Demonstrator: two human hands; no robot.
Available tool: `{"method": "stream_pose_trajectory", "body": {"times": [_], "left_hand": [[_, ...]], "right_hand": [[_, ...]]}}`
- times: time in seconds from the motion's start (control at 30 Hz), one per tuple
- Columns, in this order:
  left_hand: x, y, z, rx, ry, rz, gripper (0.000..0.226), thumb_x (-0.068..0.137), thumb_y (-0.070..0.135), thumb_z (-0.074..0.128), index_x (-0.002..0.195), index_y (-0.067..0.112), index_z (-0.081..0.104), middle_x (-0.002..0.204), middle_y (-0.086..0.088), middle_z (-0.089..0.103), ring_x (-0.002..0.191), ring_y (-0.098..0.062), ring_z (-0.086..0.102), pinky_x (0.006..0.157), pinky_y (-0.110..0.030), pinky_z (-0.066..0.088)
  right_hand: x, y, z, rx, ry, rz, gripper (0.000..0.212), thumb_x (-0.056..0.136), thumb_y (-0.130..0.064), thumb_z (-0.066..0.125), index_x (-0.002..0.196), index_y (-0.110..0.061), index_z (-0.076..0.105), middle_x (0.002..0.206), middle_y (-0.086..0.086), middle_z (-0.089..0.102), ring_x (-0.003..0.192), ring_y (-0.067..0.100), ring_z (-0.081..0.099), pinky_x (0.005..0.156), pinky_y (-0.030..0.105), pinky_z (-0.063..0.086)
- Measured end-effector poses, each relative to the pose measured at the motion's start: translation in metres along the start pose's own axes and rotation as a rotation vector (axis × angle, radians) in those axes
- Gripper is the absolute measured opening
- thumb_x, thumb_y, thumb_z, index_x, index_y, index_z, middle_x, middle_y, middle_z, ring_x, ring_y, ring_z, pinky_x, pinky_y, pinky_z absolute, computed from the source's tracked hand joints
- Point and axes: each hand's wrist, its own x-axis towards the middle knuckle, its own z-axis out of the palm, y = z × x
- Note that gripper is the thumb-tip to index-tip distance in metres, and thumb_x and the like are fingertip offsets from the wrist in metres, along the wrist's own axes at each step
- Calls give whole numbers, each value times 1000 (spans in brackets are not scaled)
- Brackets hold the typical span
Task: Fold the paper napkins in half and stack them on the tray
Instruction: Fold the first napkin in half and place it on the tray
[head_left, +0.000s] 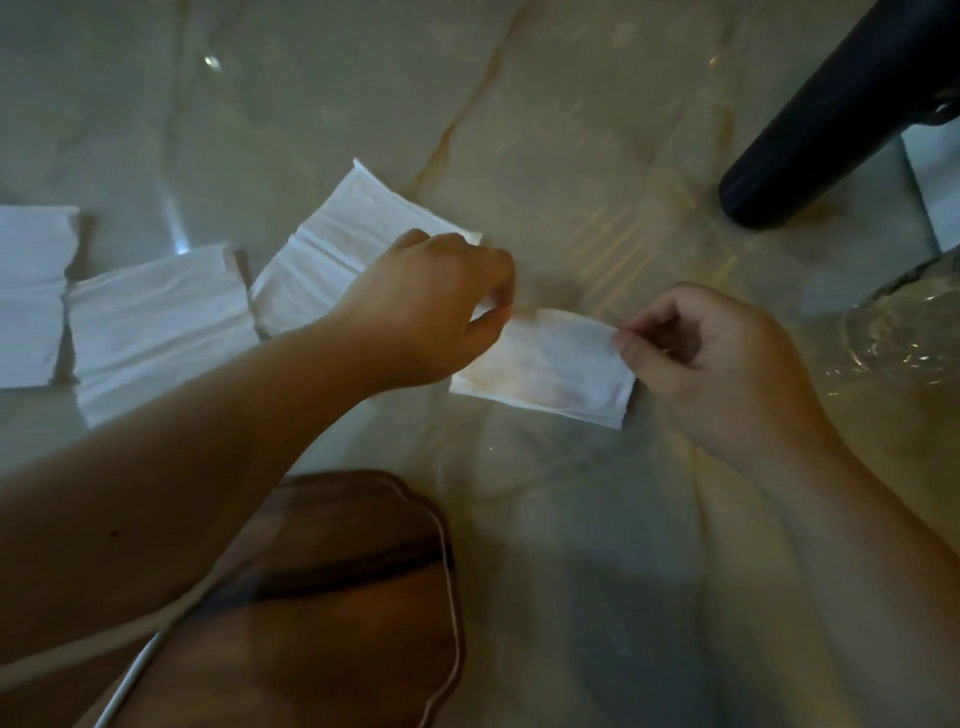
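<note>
Two hands (571, 332) pinch napkin (545, 371) edges — marble table (571, 130), open

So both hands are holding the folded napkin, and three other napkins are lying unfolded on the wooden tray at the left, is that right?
Not quite. In the head view the three other napkins lie on the marble table, not on the wooden tray, which sits nearer the person. The left hand and right hand do hold the folded napkin.
</note>
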Motion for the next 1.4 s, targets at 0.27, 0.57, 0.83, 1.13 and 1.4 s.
{"method": "stream_pose_trajectory", "body": {"times": [0.27, 0.57, 0.83, 1.13, 1.4], "left_hand": [[-74, 15, -42, -566, 118, -372, 12, 80, 18, 68, 77, 28, 61, 75, 15, 65, 68, 10, 58, 59, -5, 42], [-185, -8, -58, -630, 167, -628, 11, 74, 25, 72, 73, 33, 63, 86, 22, 67, 63, -3, 64, 56, -13, 47], [-243, -24, -42, -495, 120, -692, 17, 75, 24, 70, 70, 37, 60, 67, 29, 65, 63, 9, 59, 52, -8, 41], [-243, -40, -32, -89, 52, -395, 10, 80, 36, 51, 85, 30, 58, 82, 11, 60, 59, -8, 52, 44, -33, 49], [-188, -60, -54, 15, 53, -274, 15, 81, 36, 57, 91, 25, 61, 91, 4, 64, 74, -16, 58, 54, -27, 42]], "right_hand": [[-36, -51, 8, 385, -124, -29, 8, 74, -16, 73, 74, -20, 66, 76, 4, 73, 62, 23, 68, 60, 34, 57], [-71, -88, 72, 414, -364, 10, 12, 72, -17, 75, 76, -22, 65, 69, 6, 72, 58, 26, 65, 61, 40, 53], [-91, -93, 118, 228, -428, -107, 11, 75, -21, 75, 75, -23, 65, 62, 3, 68, 53, 26, 60, 50, 31, 47], [-87, -97, 131, -169, -438, -479, 5, 82, -19, 65, 79, -16, 61, 78, -6, 49, 62, 4, 46, 54, 17, 39], [-43, -94, 107, -211, -259, -377, 15, 77, -39, 63, 81, -25, 60, 80, -10, 49, 57, -1, 42, 51, 24, 37]]}}
